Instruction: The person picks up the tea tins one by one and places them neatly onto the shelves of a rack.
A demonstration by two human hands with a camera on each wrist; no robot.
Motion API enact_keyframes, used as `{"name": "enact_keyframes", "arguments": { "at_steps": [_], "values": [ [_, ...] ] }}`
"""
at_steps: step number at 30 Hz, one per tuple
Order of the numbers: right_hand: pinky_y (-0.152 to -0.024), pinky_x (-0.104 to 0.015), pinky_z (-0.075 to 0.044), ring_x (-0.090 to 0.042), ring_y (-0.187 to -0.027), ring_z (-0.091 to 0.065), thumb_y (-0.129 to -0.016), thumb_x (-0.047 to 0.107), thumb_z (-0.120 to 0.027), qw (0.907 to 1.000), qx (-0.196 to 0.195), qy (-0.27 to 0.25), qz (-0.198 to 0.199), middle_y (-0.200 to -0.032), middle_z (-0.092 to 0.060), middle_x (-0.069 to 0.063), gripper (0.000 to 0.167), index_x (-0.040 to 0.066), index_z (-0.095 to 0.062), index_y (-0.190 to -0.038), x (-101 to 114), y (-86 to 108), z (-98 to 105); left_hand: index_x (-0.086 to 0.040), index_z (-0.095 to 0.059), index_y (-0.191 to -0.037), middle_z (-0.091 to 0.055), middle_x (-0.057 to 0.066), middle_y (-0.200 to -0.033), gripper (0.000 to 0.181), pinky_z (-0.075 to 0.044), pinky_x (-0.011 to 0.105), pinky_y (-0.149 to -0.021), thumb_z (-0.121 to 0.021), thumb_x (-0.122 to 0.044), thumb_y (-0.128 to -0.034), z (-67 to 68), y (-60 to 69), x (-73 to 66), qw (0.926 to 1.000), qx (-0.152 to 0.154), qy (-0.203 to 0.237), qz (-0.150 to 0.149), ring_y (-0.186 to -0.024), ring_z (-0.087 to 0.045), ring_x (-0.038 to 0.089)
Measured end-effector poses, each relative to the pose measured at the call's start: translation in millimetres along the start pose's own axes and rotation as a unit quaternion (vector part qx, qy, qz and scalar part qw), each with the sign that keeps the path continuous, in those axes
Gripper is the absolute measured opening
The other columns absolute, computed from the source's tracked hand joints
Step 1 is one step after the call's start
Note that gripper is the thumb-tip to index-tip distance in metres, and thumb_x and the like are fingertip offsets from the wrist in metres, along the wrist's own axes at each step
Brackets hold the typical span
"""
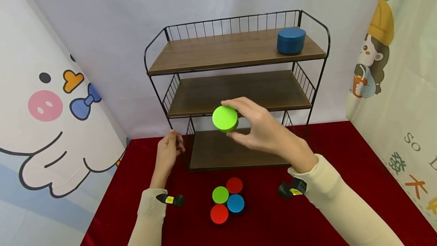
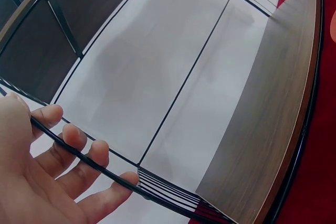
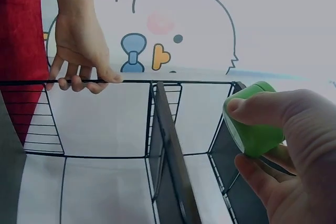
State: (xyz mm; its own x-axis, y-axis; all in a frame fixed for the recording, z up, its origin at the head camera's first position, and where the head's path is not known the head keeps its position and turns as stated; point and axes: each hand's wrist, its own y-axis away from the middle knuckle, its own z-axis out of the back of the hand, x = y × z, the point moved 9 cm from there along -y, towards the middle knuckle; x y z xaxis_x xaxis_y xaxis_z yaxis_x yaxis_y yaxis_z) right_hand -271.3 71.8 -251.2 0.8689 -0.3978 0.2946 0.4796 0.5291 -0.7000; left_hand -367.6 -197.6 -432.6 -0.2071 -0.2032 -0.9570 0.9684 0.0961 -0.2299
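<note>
My right hand [image 1: 263,128] pinches a round green tin [image 1: 224,118] between thumb and fingers, held up before the middle shelf. In the right wrist view the green tin [image 3: 254,121] is tilted in the right hand [image 3: 294,145]. My left hand [image 1: 167,155] is at the left front post of the black wire rack, low down. The left wrist view shows the left hand [image 2: 68,177] with its fingers curled round the thin black rod [image 2: 89,162]; the right wrist view shows the left hand [image 3: 81,45] gripping it too.
A blue tin [image 1: 291,41] stands at the right of the top shelf [image 1: 225,50]. Below are the middle shelf [image 1: 205,94] and bottom shelf [image 1: 232,155]. On the red cloth [image 1: 266,223], in front, lie two red tins, a green tin [image 1: 220,194] and a blue tin [image 1: 235,203].
</note>
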Motion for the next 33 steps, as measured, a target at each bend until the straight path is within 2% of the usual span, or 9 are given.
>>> {"name": "enact_keyframes", "arguments": {
  "at_steps": [9,13,19,24,28,33],
  "values": [
    [-0.099,-0.037,-0.057,-0.027,-0.120,-0.062,-0.077,0.004,-0.090,0.9994,-0.002,0.001,0.035,-0.134,-0.061,-0.018,0.070,-0.005,-0.056,-0.138,12.0,-24.0,8.0,0.006,-0.057,-0.098,-0.055,0.013,-0.082,0.062,-0.052,0.026,-0.061,-0.032,-0.048,-0.1111,-1.2,1.0,-0.4,1.0000,0.006,0.001,-0.005,-0.070,-0.058,0.021],
    [-0.102,-0.038,-0.055,-0.028,-0.121,-0.062,-0.077,0.005,-0.090,0.9985,0.001,0.011,0.053,-0.134,-0.061,-0.020,0.070,-0.006,-0.056,-0.138,17.7,-35.6,11.6,0.007,-0.057,-0.097,-0.054,0.015,-0.082,0.061,-0.052,0.026,-0.061,-0.032,-0.047,-0.1113,-0.8,0.7,0.2,1.0000,0.007,0.004,-0.004,-0.070,-0.058,0.022],
    [-0.106,-0.038,-0.053,-0.028,-0.121,-0.062,-0.079,0.005,-0.088,0.9968,0.009,0.017,0.077,-0.134,-0.061,-0.020,0.067,-0.007,-0.057,-0.137,24.2,-57.1,16.0,0.009,-0.057,-0.099,-0.055,0.018,-0.083,0.059,-0.052,0.025,-0.062,-0.030,-0.042,-0.1124,-0.1,0.0,0.5,0.9998,0.011,0.009,0.011,-0.072,-0.058,0.025],
    [-0.108,-0.036,-0.051,-0.028,-0.122,-0.061,-0.080,0.004,-0.087,0.9961,0.008,0.024,0.084,-0.134,-0.060,-0.021,0.067,-0.008,-0.055,-0.138,27.7,-75.7,23.1,0.013,-0.056,-0.099,-0.054,0.025,-0.085,0.056,-0.053,0.026,-0.062,-0.028,-0.033,-0.1142,-2.4,4.7,-13.1,0.9996,0.020,0.006,0.019,-0.074,-0.059,0.033],
    [-0.108,-0.033,-0.050,-0.028,-0.125,-0.060,-0.081,0.003,-0.086,0.9954,0.000,0.035,0.089,-0.136,-0.059,-0.022,0.067,-0.009,-0.055,-0.139,29.8,-91.7,28.2,0.014,-0.055,-0.099,-0.054,0.026,-0.085,0.056,-0.054,0.027,-0.064,-0.029,-0.033,-0.1142,-3.7,11.3,-27.2,0.9995,0.024,0.003,0.019,-0.076,-0.059,0.035],
    [-0.104,-0.028,-0.052,-0.027,-0.125,-0.060,-0.081,0.002,-0.085,0.9964,-0.009,0.027,0.080,-0.137,-0.058,-0.022,0.066,-0.009,-0.054,-0.139,30.4,-109.0,30.5,0.013,-0.055,-0.099,-0.054,0.025,-0.084,0.056,-0.054,0.026,-0.065,-0.029,-0.034,-0.1140,-3.0,14.5,-32.0,0.9995,0.024,0.002,0.020,-0.076,-0.059,0.035]
  ]
}}
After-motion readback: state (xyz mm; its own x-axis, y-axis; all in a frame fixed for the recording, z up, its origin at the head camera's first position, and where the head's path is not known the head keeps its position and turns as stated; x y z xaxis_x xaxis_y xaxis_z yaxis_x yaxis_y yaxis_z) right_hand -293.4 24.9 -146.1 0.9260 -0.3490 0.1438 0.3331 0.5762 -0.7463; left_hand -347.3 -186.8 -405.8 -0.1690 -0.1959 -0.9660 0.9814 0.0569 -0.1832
